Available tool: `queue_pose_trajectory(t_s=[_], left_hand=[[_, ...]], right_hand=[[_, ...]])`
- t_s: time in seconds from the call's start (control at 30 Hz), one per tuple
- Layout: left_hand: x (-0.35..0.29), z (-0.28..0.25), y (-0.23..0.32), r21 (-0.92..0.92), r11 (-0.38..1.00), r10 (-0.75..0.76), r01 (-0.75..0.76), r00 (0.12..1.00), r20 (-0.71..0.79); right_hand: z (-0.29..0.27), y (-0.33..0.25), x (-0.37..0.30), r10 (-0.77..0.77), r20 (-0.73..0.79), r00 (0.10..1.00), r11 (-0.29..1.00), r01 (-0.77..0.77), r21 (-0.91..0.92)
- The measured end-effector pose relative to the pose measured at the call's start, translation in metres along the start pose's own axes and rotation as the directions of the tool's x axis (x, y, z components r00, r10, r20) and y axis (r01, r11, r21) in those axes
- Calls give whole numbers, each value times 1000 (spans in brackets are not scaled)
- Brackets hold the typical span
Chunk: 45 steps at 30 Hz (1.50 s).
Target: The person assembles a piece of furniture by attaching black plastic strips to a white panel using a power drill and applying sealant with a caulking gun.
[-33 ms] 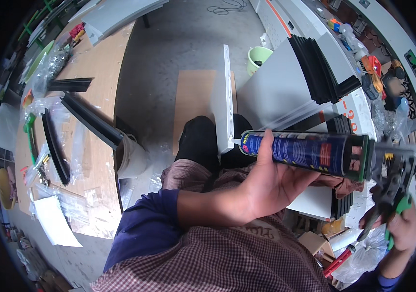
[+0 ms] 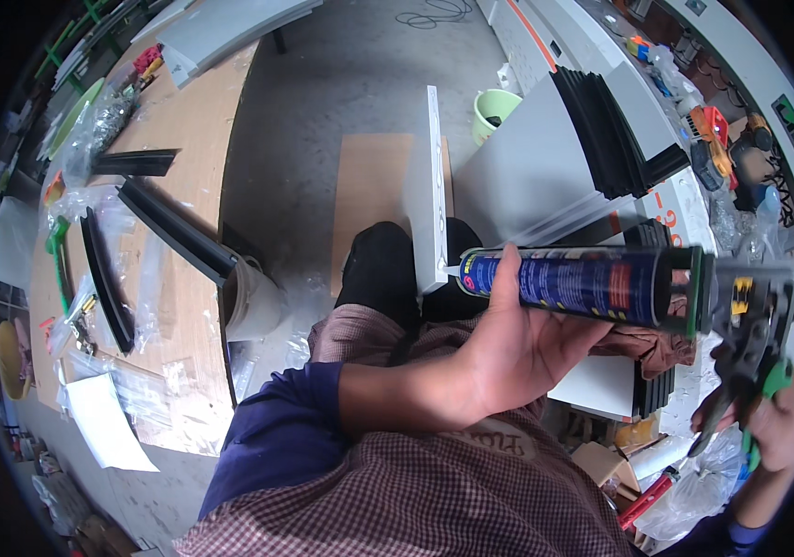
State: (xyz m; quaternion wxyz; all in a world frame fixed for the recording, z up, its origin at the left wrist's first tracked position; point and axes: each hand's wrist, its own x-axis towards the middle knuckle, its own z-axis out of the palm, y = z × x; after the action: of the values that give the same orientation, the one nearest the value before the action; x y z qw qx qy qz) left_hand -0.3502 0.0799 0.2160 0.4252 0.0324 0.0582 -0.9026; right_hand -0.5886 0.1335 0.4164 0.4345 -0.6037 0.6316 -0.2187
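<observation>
Over my lap, my left hand cups the sealant tube; my right hand grips the gun handle.

No shift to report; the earlier picture is the same instant; left hand sits under the blue sealant cartridge exactly as before, thumb over its top; right hand on the caulking gun handle, same pose; nozzle tip by the white panel edge, unmoved.
</observation>
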Motion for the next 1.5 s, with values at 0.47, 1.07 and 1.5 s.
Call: queue_pose_trajectory(t_s=[0.47, 1.07, 1.5], left_hand=[[2, 6, 38, -437, 899, -14, 22, 1000, 22], [6, 5, 39, -499, 862, -39, 85, 994, 102], [19, 19, 4, 1, 998, -61, 63, 970, 234]], right_hand=[[16, -145, 62, 163, 146, 976, 922, -98, -374], [11, -57, 49, -864, 117, 490, -88, 82, -993], [-20, 40, -2, -580, -617, 532, 768, 105, -631]])
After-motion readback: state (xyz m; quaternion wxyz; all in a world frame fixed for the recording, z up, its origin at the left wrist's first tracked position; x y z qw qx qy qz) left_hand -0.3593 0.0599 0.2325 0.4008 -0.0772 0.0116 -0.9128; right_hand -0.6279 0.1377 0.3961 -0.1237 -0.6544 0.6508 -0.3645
